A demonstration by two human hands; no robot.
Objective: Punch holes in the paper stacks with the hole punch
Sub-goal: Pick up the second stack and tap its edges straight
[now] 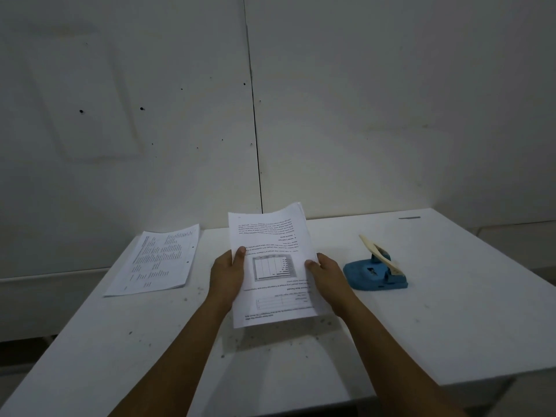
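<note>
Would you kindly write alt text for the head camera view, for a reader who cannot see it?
Two hands, left hand and right hand, hold a printed paper stack by its side edges above a white table. A blue hole punch sits to the right, and a second paper stack lies flat to the left.

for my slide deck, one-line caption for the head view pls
Both hands hold a paper stack beside a blue hole punch.

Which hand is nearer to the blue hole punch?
Right. The right hand grips the held paper stack just beside the hole punch; the left hand grips its far side.
</note>
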